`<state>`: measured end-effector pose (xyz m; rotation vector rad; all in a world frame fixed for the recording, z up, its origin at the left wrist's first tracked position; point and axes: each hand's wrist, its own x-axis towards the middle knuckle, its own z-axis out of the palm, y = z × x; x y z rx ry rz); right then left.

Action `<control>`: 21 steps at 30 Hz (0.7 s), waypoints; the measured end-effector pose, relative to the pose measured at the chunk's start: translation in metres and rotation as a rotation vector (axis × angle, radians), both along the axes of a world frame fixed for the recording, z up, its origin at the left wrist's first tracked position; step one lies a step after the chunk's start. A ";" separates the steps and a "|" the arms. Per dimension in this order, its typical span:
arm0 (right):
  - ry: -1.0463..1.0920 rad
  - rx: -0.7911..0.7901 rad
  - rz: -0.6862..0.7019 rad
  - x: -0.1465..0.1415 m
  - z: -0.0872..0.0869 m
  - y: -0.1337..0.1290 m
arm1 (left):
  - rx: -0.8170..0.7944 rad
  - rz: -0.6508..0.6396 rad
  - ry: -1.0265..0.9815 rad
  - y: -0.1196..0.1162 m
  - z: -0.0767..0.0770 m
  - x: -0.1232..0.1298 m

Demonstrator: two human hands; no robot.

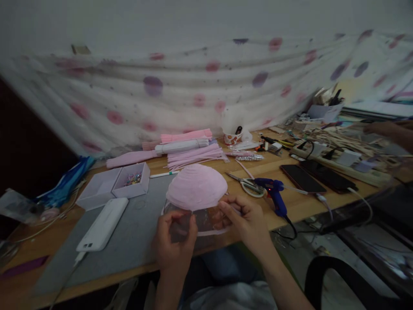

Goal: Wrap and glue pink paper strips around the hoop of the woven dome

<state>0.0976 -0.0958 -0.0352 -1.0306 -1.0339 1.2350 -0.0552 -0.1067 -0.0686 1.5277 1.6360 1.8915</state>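
A pale pink, ridged shell-shaped piece (pixel 196 187) is held up over the front edge of the table. Below its pink top is a see-through sheet (pixel 204 218) with a pale rim. My left hand (pixel 176 237) is closed at the lower left of this piece, thumb and forefinger pinching at the clear part. On the other side my right hand (pixel 247 219) grips the right edge, thumb in front and some fingers behind the clear sheet. Just right of it lie scissors (pixel 251 187) and a blue glue gun (pixel 274 191) with a red light showing.
A white power bank (pixel 103 224) on a cable and a two-part box (pixel 130 181) with small beads stand left on the grey mat (pixel 138 224). Pink strip bundles (pixel 193 156) lie behind. Two phones (pixel 303 178) and a power strip (pixel 342 165) are right, near another person's hand (pixel 390 131).
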 end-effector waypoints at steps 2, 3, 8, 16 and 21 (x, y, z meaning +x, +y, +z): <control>0.008 -0.003 0.015 -0.001 -0.001 0.001 | -0.017 0.004 0.002 -0.002 0.001 -0.001; 0.010 -0.003 0.018 -0.001 -0.001 0.001 | -0.019 0.001 -0.001 -0.003 0.001 -0.001; -0.063 0.033 0.018 0.000 -0.009 0.005 | -0.044 0.004 -0.038 -0.007 -0.006 -0.003; -0.418 0.294 -0.144 0.010 -0.014 0.010 | -0.092 -0.037 -0.055 -0.006 -0.008 -0.009; -0.450 0.319 -0.240 0.018 -0.017 0.020 | -0.051 -0.054 -0.035 -0.002 -0.013 -0.016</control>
